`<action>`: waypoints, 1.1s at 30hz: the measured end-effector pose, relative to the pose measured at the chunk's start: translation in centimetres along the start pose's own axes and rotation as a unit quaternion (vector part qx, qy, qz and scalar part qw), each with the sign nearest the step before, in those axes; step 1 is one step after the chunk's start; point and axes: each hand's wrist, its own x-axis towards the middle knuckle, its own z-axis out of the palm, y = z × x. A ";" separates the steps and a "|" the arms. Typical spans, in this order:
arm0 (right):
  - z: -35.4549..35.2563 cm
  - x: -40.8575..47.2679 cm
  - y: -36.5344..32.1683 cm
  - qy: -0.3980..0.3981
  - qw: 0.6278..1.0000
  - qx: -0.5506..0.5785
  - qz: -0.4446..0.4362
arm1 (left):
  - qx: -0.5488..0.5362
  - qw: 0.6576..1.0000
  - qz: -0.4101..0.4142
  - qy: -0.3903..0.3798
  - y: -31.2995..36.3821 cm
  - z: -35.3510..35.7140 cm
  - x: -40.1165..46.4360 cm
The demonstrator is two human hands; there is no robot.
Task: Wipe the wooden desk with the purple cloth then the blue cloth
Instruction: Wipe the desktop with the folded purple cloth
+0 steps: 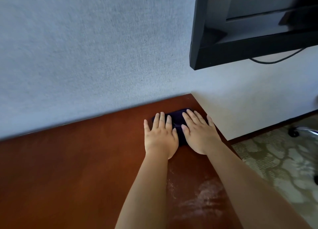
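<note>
The purple cloth (179,123) is lying flat on the wooden desk (77,160), close to the desk's far right corner, where the tabletop is meeting the grey-blue textured wall (94,48). It is looking very dark, almost black, in this light, and most of it is sitting hidden under my palms, with only a strip between my hands and a bit beyond my fingertips showing.

I am pressing my left hand (160,135) down on the cloth's left part, fingers straight and slightly spread, the little finger reaching out onto the bare wood. I am laying my right hand (197,132) flat on the cloth's right part in the same way, fingers stretched forward and thumb pointing inward toward the other hand. Neither hand is curling around the fabric; both are lying open on top of it, side by side and nearly touching.

A pale, dusty smear (203,199) is showing on the wood nearer to me, between my forearms. A black television (240,39) is hanging on the wall above and to the right, with a dark cable (275,60) drooping beneath it. Patterned carpet (275,160) is covering the floor past the desk's right edge, and a chair caster (294,134) is standing on it.
</note>
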 end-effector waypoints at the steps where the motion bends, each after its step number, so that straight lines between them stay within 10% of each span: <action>1: 0.0 0.4 0.1 0.000 1.000 -0.001 -0.003 | 0.000 1.000 -0.001 -0.002 0.0 0.0 0.3; 33: 0.2 0.7 1.2 0.007 0.999 0.013 0.040 | -0.007 1.000 0.014 0.004 1.2 0.1 1.6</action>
